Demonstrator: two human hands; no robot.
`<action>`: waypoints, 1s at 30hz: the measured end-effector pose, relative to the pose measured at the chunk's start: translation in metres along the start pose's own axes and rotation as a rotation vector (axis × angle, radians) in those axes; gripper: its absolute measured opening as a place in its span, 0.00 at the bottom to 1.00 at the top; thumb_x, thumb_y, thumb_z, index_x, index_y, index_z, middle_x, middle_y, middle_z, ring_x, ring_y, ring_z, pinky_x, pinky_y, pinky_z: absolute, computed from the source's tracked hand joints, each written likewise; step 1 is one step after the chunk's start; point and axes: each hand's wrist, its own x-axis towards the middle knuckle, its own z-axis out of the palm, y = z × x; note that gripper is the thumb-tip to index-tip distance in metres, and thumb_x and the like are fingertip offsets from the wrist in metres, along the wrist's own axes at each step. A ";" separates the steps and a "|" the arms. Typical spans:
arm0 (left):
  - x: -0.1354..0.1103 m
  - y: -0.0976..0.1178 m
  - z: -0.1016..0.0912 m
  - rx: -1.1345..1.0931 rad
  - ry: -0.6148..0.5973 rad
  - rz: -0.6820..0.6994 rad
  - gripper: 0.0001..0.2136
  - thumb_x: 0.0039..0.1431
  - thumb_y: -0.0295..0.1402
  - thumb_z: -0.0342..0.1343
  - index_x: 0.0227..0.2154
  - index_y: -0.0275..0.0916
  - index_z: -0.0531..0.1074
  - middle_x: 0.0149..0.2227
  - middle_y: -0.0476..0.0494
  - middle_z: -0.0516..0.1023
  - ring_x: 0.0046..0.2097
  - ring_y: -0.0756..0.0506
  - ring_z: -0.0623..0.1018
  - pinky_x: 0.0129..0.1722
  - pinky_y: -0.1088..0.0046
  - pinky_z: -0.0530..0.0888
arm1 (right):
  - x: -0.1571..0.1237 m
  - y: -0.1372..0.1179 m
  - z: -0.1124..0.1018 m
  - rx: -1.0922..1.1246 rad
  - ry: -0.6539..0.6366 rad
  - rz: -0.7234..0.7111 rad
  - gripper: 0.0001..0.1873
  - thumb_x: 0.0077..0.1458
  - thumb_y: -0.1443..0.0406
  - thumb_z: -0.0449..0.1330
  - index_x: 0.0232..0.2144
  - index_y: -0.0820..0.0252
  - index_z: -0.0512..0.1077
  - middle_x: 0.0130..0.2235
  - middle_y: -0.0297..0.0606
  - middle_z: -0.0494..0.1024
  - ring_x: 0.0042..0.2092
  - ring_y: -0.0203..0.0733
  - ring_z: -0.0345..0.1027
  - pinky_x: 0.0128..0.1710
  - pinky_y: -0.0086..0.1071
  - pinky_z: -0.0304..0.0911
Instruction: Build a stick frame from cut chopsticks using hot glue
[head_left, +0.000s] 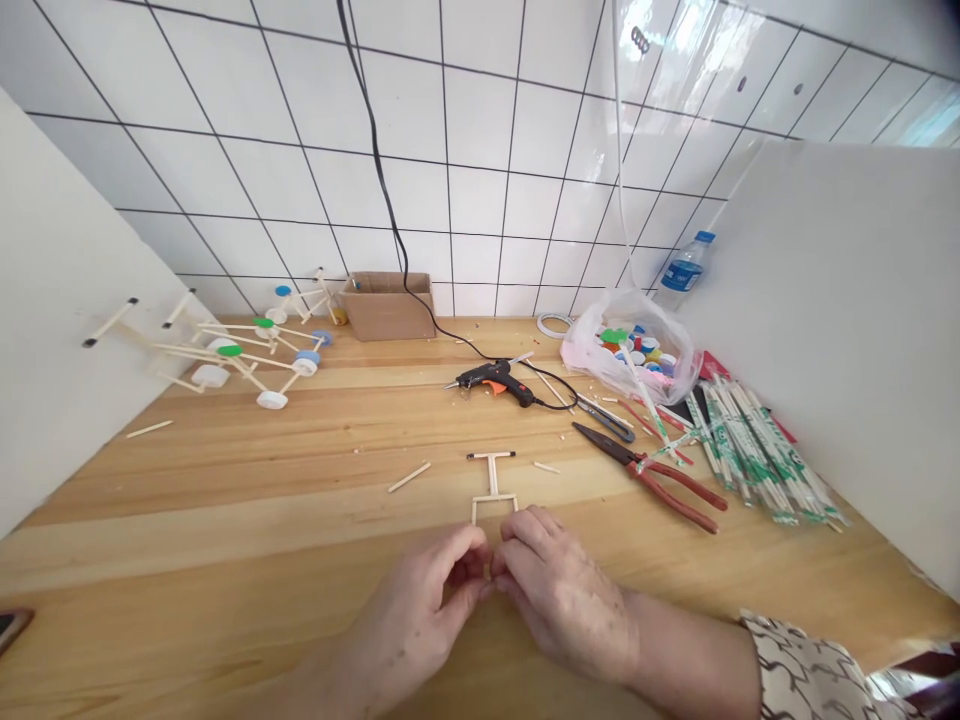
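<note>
Two hands at a wooden worktop [225,470], viewed from above. The left hand [412,610] and right hand [562,600] are closed into facing pinches, their fingertips [480,545] meeting at centre; anything held between them is hidden. Just beyond the fingers lies a flat frame of thin wooden sticks [493,485], T-shaped with a short forked end, its lower legs almost reaching the hands. A loose wooden stick [409,477] lies to its left. Right of the hands are red-handled pliers [675,490] with dark metal jaws, beside a bundle of chopsticks in green-printed paper sleeves [757,460]. Farther back are a black-and-orange hot glue gun [495,383] with a black cable [390,170], scissors [607,418], and a translucent plastic bag of coloured bottle caps [630,350]. At far left stand stick frames with bottle-cap wheels [240,360], near a cardboard box [386,305]. A plastic water bottle [684,270] stands against the white tiled wall [480,130]. A patterned sleeve [810,670] covers the right forearm.
</note>
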 end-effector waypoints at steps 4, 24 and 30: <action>-0.002 -0.004 0.002 0.027 -0.055 -0.010 0.04 0.59 0.29 0.49 0.28 0.41 0.64 0.27 0.53 0.71 0.30 0.50 0.72 0.31 0.76 0.68 | 0.001 0.006 -0.006 0.011 0.003 -0.028 0.08 0.56 0.72 0.51 0.27 0.63 0.67 0.32 0.42 0.68 0.34 0.42 0.59 0.34 0.35 0.60; -0.001 -0.011 0.011 0.142 -0.064 0.348 0.11 0.65 0.28 0.40 0.32 0.40 0.67 0.32 0.45 0.71 0.34 0.48 0.72 0.33 0.76 0.68 | 0.019 0.131 -0.121 -0.616 -0.092 0.800 0.12 0.59 0.58 0.54 0.35 0.62 0.71 0.38 0.48 0.75 0.42 0.48 0.69 0.38 0.34 0.61; -0.001 -0.010 0.010 0.155 -0.059 0.350 0.09 0.65 0.27 0.41 0.31 0.40 0.66 0.32 0.45 0.71 0.35 0.47 0.72 0.33 0.76 0.68 | 0.010 0.185 -0.122 -0.616 -0.200 1.027 0.16 0.58 0.57 0.54 0.32 0.64 0.74 0.35 0.51 0.78 0.40 0.54 0.72 0.33 0.36 0.63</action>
